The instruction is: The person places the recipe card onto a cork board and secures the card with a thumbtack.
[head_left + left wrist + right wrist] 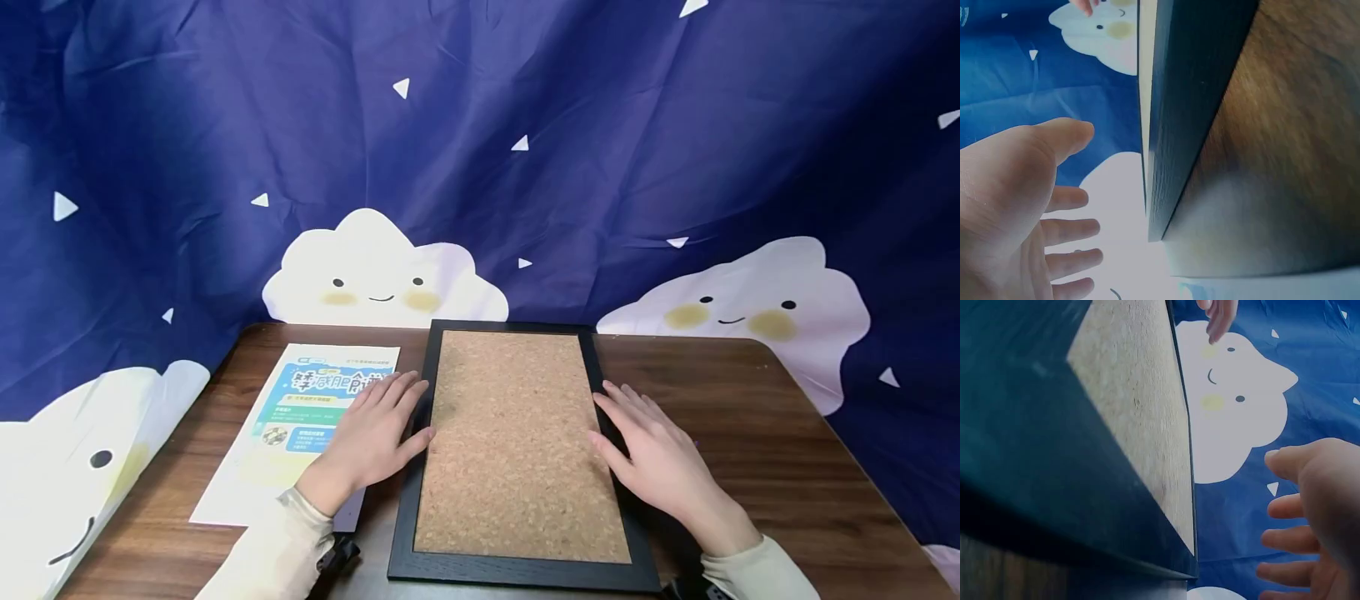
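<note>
A cork board (521,442) with a black frame lies flat on the table, its long sides running away from me. My left hand (375,433) is over its left side, fingers fairly straight and the thumb spread. Over the opposite side is my right hand (660,458), posed much the same way. Both wrist views show a gap between each hand and the board's black frame (1191,94), and neither hand holds anything. Partly under my left hand in the head view lies a printed sheet (247,483) with blue and green blocks and large Chinese characters.
The dark wood-grain table (780,467) has rounded far corners. Behind it hangs a blue cloth (465,150) with white clouds and small triangles. Black straps are on both wrists, such as the left strap (339,554).
</note>
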Tool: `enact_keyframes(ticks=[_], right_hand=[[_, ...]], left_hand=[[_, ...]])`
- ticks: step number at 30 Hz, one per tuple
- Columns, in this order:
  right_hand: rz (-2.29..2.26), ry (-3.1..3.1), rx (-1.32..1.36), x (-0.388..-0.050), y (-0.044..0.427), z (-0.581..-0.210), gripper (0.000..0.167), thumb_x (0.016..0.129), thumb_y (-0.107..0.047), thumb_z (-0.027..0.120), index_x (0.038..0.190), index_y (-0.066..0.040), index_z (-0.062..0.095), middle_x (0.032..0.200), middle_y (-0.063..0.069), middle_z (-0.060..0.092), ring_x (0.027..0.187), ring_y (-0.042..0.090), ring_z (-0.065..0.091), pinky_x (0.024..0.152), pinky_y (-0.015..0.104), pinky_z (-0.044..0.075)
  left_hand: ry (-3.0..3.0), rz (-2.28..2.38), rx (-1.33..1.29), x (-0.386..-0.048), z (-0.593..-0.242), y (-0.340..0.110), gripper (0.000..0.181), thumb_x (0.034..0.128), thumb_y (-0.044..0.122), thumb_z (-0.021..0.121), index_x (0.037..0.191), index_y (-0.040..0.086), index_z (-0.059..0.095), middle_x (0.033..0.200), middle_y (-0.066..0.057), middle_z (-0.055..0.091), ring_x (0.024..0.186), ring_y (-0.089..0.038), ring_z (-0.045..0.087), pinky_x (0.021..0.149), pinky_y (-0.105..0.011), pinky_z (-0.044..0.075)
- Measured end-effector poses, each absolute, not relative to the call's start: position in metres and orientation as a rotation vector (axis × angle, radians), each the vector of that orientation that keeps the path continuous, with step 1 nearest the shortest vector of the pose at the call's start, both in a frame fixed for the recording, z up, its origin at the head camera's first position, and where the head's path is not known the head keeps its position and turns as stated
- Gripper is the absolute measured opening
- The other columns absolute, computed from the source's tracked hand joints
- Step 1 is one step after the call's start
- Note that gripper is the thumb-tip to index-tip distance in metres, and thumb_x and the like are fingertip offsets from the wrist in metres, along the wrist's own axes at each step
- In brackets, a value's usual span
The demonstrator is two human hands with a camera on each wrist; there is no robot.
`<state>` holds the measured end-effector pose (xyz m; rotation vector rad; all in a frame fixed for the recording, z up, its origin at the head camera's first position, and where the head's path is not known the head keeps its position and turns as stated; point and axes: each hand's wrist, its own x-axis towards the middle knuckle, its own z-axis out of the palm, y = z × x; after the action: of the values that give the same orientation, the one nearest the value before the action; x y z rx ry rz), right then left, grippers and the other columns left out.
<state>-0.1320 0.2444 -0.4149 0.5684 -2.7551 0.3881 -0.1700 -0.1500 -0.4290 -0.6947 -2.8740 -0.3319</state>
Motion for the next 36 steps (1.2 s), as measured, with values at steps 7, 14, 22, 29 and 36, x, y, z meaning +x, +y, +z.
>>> enact_keyframes(ticks=[7, 14, 22, 29, 36], right_hand=[[0.43, -2.67, 0.51, -0.133, 0.251, -0.417, 0.038, 0.098, -0.022, 0.079, 0.131, -0.003, 0.076, 0.138, 0.021, 0.073, 0.131, 0.047, 0.068, 0.101, 0.066, 0.057], [0.448, -2.707, 0.455, -0.132, 0.259, -0.416, 0.027, 0.101, -0.022, 0.076, 0.122, -0.006, 0.08, 0.122, 0.017, 0.08, 0.115, 0.041, 0.075, 0.094, 0.063, 0.06], [0.461, -2.738, 0.378, -0.127, 0.274, -0.417, 0.027, 0.101, -0.022, 0.077, 0.122, -0.007, 0.08, 0.121, 0.016, 0.08, 0.114, 0.042, 0.075, 0.094, 0.064, 0.059], [0.489, -2.723, 0.382, -0.124, 0.285, -0.423, 0.024, 0.098, -0.019, 0.079, 0.118, -0.006, 0.081, 0.119, 0.017, 0.08, 0.112, 0.042, 0.075, 0.092, 0.064, 0.059], [0.515, -2.661, 0.405, -0.122, 0.295, -0.428, 0.022, 0.093, -0.013, 0.084, 0.113, -0.005, 0.082, 0.114, 0.016, 0.08, 0.11, 0.041, 0.073, 0.091, 0.065, 0.058]], left_hand=[[-2.842, -0.328, -0.709, -0.169, -0.431, -0.161, 0.056, 0.1047, 0.038, 0.07, 0.149, 0.006, 0.062, 0.153, -0.016, 0.062, 0.145, -0.039, 0.057, 0.123, -0.058, 0.043], [-2.864, -0.357, -0.681, -0.166, -0.43, -0.171, 0.044, 0.1046, 0.033, 0.071, 0.141, 0.007, 0.069, 0.141, -0.011, 0.071, 0.136, -0.035, 0.066, 0.117, -0.057, 0.049], [-2.9, -0.392, -0.664, -0.165, -0.428, -0.181, 0.04, 0.1057, 0.032, 0.069, 0.137, 0.006, 0.072, 0.135, -0.011, 0.075, 0.127, -0.035, 0.071, 0.107, -0.057, 0.056], [-2.937, -0.356, -0.648, -0.162, -0.425, -0.195, 0.037, 0.1065, 0.03, 0.067, 0.134, 0.007, 0.073, 0.132, -0.011, 0.076, 0.121, -0.037, 0.074, 0.101, -0.058, 0.059], [-2.941, -0.344, -0.593, -0.16, -0.425, -0.209, 0.037, 0.1051, 0.03, 0.07, 0.134, 0.007, 0.074, 0.13, -0.011, 0.077, 0.119, -0.037, 0.075, 0.098, -0.058, 0.06]])
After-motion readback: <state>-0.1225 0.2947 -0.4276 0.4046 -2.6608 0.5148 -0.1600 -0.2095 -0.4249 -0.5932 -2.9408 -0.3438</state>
